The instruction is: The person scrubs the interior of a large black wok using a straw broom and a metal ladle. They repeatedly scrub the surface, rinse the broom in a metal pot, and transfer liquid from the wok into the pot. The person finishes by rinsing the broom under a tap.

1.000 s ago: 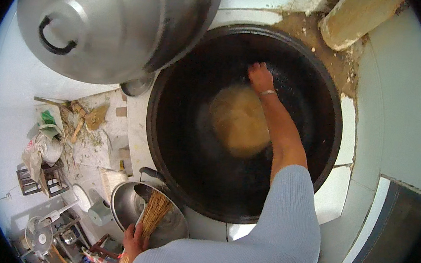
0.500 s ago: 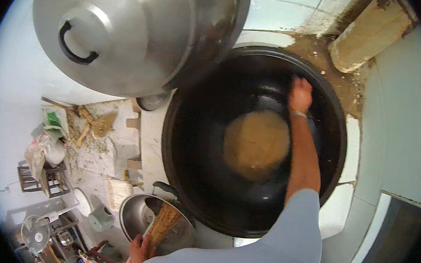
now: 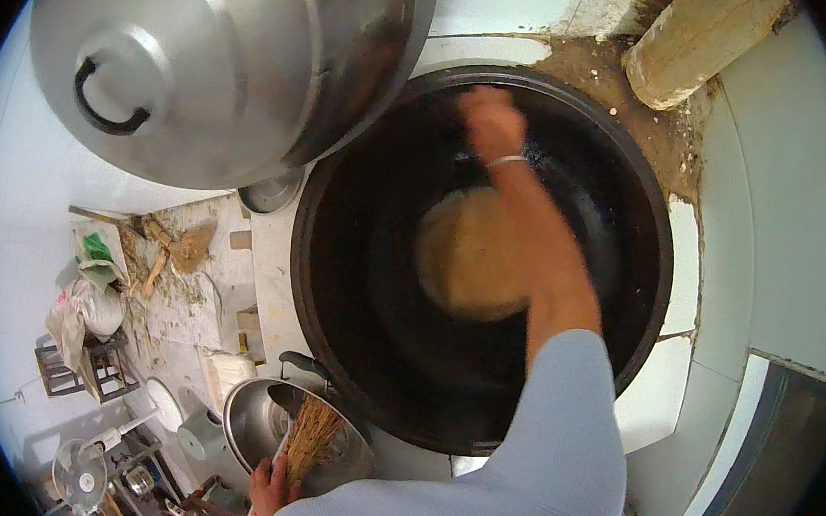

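Observation:
A wide black wok (image 3: 354,371) holds a pool of murky brown water (image 3: 471,263) at its bottom. My right hand (image 3: 493,125), smeared by motion, is inside the wok near its far wall, with the forearm reaching over the water. Whether it holds anything cannot be made out. At the lower left, my left hand (image 3: 270,486) is closed round a straw brush (image 3: 316,431) and what looks like the pale handle of a dark ladle (image 3: 285,397). Both are over a metal pot (image 3: 241,425) beside the wok.
A large domed metal lid (image 3: 224,55) with a black handle leans at the upper left, close to the wok's rim. A crusted pipe (image 3: 702,47) rises behind the wok. On the left are a small stool (image 3: 89,367), a fan (image 3: 80,475) and scattered debris on the floor.
My right hand has swept left along the wok's far wall. My left hand stays closed at the pot with the brush. The whole view has shifted slightly.

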